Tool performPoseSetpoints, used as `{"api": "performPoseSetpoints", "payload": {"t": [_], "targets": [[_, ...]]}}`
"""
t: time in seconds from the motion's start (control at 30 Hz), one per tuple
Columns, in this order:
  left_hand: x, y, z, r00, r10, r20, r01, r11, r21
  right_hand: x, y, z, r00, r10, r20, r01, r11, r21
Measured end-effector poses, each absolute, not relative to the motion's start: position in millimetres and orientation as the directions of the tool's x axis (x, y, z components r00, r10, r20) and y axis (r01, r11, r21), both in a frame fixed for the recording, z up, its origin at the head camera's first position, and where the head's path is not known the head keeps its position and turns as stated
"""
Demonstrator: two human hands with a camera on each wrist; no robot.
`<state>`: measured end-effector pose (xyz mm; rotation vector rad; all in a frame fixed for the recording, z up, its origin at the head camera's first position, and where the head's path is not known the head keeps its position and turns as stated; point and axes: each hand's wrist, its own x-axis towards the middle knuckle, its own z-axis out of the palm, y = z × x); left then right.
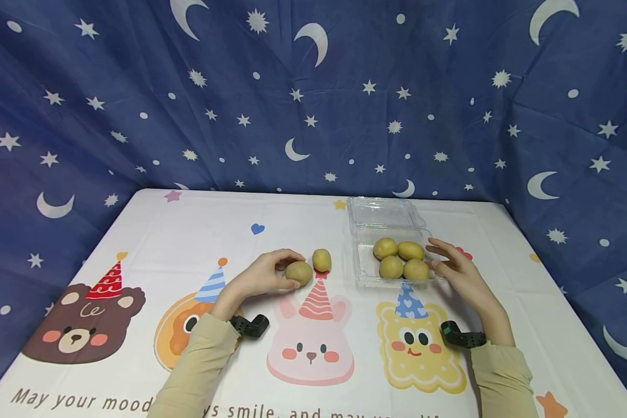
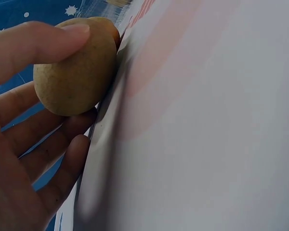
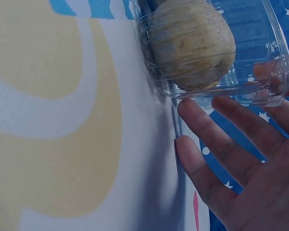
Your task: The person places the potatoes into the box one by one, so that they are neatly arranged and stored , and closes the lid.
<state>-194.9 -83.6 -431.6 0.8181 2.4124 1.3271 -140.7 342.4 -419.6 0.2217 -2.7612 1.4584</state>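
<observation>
At far left a printed brown bear (image 1: 68, 316) lies flat on the smooth white cloth (image 1: 230, 220), below a creased blue curtain (image 1: 271, 98) with moons and stars; next comes the left hand (image 1: 263, 273), its thumb and fingers curled on a rounded potato (image 1: 299, 273) low over the cloth; the head view leaves the grip partly hidden, while the left wrist view shows the thumb across one side, fingers against another, and fine specks on the matt skin; whether the potato touches the cloth I cannot tell.

A smaller potato (image 1: 321, 260), an upright oval, stands just beyond it; a strip of cloth parts it from the clear plastic box (image 1: 364, 261), thin-walled and glossy, whose ribbed lid (image 1: 384, 212) is folded back on the far side; four potatoes (image 1: 391, 267) sit together toward the box's right, leaving floor bare along its left wall.

The right hand (image 1: 462, 276) is at the box's right edge, fingers spread wide and loosely bent; the right wrist view adds one finger seen through the plastic, and one potato behind the ridged wall; cloth stretches from this hand to the table's right edge.
</observation>
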Motion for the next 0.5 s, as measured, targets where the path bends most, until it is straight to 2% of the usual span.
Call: {"api": "performPoseSetpoints", "payload": {"t": [0.23, 0.5], "targets": [[-194.4, -84.9, -430.4, -0.828, 0.56, 0.03, 0.336, 0.453, 0.826, -140.4, 342.4, -419.6, -0.989, -0.123, 0.084, -0.139, 0.553, -0.822], [-194.2, -87.8, -425.9, -0.85, 0.526, 0.042, 0.295, 0.407, 0.864, -141.4, 342.9, -420.3, -0.988, -0.127, 0.089, -0.145, 0.549, -0.823]]}}
